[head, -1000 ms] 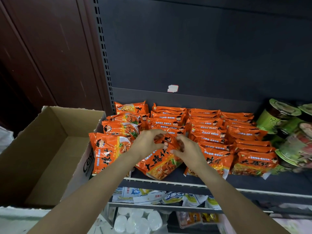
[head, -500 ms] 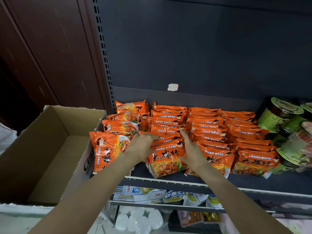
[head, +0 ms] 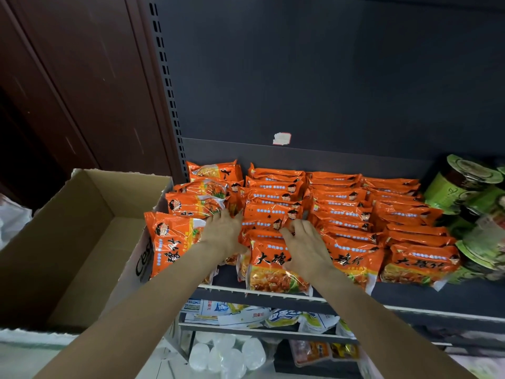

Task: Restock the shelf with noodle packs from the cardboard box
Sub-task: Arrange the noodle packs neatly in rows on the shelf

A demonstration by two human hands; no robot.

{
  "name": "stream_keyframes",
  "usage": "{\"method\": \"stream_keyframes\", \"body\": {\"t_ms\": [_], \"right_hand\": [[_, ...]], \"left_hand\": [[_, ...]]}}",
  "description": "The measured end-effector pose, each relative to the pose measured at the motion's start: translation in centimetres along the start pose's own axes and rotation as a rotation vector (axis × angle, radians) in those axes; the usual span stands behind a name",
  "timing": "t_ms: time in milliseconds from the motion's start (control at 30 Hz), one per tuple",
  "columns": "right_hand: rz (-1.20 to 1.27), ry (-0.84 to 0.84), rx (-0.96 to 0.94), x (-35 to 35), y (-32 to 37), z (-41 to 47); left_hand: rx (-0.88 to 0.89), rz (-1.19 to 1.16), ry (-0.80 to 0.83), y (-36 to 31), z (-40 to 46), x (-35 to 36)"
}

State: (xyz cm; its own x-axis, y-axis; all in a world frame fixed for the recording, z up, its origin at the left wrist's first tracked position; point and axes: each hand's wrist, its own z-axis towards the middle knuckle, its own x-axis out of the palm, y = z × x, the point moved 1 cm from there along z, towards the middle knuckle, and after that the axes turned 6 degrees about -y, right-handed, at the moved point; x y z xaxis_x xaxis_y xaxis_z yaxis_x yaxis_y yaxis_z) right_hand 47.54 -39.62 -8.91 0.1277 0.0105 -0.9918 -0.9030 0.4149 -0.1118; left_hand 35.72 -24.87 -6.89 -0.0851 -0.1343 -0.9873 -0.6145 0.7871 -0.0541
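The left hand [head: 222,232] lies with straight, spread fingers [head: 218,216] flat against the left side of the second row of orange noodle packs [head: 273,212], fingertips touching the neighbouring pack to the left. The right hand [head: 306,246] rests palm-down on the front noodle pack [head: 269,272] of that same row, its fingers loosely extended onto the upright packs just behind; neither hand curls round anything.

The front noodle pack leans back against its row, face out, with large black Chinese characters across the top, partly covered by the right hand, and a photo of noodles below. Its long axis runs left to right along the shelf edge [head: 410,307]. Half a second ago this pack was held between both hands a little higher; now it is set down and the hands have shifted up and back onto the row.

Left of that row, a pack [head: 170,242] stands turned on end, its characters running downward, with a cartoon face near its top. Right of the row, two more rows show the same black characters on their front packs.

The cardboard box [head: 82,242] sits open just left of the shelf, touching that turned pack, with the letters "Ces" partly readable on its side. Green-lidded cups [head: 464,184] stand at the far right of the shelf, beyond the orange rows.
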Motion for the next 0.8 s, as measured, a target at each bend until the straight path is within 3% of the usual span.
{"method": "stream_keyframes", "body": {"t_ms": [367, 633, 800], "right_hand": [[0.004, -0.075, -0.003, -0.2, 0.3, 0.4], [-0.051, -0.116, 0.044, -0.2, 0.5, -0.5], [-0.034, -0.055, 0.068, -0.1, 0.5, -0.3]], "left_hand": [[0.129, -0.367, 0.041, -0.6, 1.0, -0.5], [0.034, -0.444, 0.108, -0.6, 1.1, 0.0], [0.021, -0.517, 0.088, -0.2, 0.8, 0.5]]}}
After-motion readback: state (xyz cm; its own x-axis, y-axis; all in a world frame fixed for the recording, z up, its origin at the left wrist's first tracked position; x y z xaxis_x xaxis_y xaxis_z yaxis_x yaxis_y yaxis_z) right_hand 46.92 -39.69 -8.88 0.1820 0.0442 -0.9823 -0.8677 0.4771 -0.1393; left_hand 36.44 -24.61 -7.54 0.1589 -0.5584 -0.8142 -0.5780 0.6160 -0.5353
